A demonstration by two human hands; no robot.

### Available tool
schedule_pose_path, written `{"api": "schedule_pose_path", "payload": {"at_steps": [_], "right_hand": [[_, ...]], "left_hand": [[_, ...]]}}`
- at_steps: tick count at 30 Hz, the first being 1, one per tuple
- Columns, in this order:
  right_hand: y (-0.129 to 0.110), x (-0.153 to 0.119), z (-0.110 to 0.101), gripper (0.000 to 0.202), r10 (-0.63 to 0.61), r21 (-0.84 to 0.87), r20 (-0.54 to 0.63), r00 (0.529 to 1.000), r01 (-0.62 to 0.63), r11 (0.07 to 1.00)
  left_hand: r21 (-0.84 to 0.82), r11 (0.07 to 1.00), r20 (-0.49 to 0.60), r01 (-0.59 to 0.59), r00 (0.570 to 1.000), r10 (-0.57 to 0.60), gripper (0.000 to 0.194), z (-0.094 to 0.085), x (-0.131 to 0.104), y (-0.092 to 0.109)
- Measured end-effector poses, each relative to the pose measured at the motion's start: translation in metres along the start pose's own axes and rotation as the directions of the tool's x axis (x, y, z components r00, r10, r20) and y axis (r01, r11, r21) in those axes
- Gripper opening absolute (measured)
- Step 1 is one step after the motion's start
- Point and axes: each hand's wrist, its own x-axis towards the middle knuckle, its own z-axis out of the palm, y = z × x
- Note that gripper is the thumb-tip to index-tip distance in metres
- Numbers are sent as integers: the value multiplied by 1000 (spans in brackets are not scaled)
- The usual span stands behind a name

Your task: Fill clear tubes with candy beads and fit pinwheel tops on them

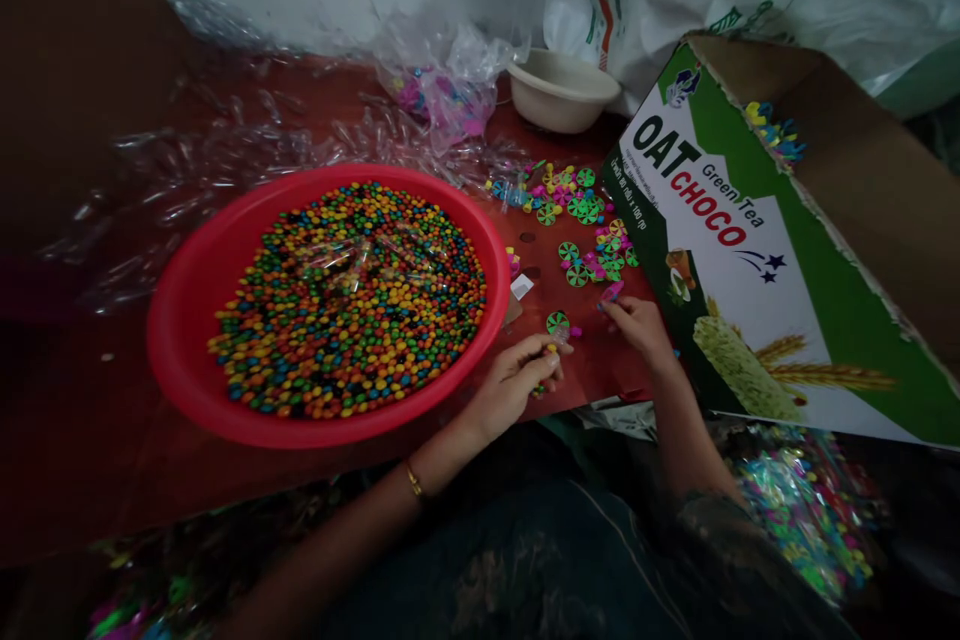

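My left hand (pixel 521 375) is closed in front of the red basin's right side. Its fingers hold a small clear plastic tube (pixel 559 333), with something yellow showing by the thumb. Just beyond the fingertips is a green pinwheel-like toy part (pixel 557 322); whether it is joined to the tube I cannot tell. My right hand (pixel 639 328) pinches a small pink plastic piece (pixel 612 292) near the scattered toy parts (pixel 577 265). The red basin (pixel 176 350) holds many coloured candies (pixel 360 320), with several clear tubes (pixel 375 255) lying on top.
A green and white cardboard box (pixel 720 250) stands at right. Empty-looking clear tubes (pixel 285 145) spread behind the basin. A plastic bag (pixel 450 85) of pink parts and a beige bowl (pixel 562 90) sit at the back. Wrapped colourful pieces (pixel 806 510) lie below the box.
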Motion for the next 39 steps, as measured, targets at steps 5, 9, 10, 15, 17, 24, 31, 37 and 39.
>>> {"api": "schedule_pose_path", "payload": {"at_steps": [5,9,10,15,17,24,31,37,39], "right_hand": [[-38,-48,15,28,-275,559,21,961,216,800],[-60,-65,22,18,-531,507,135,837,402,763],[-61,-66,21,17,-577,493,151,802,445,748],[-60,-61,9,10,-705,460,178,687,575,676],[-59,-60,4,12,-708,432,198,678,588,684],[-56,-70,5,19,-660,505,258,706,484,715],[-53,-76,14,9,-633,341,132,763,565,751],[-47,-80,45,26,-421,315,11,907,396,862],[-49,-84,50,26,-389,321,-21,921,375,870]], "left_hand": [[-162,987,51,-12,998,21,29,-5,8,-18],[-118,993,63,-18,998,25,24,-7,7,-24],[-98,995,70,-13,997,20,24,-8,6,-24],[63,998,153,-31,988,21,28,-9,-2,-18],[189,976,152,-112,985,83,28,-10,-4,-14],[339,906,284,-253,946,158,24,-18,-2,-9],[529,772,216,-353,936,279,23,-18,1,-12],[892,368,76,-263,889,452,23,-13,5,-31],[815,519,9,-255,903,429,18,-11,3,-38]]}}
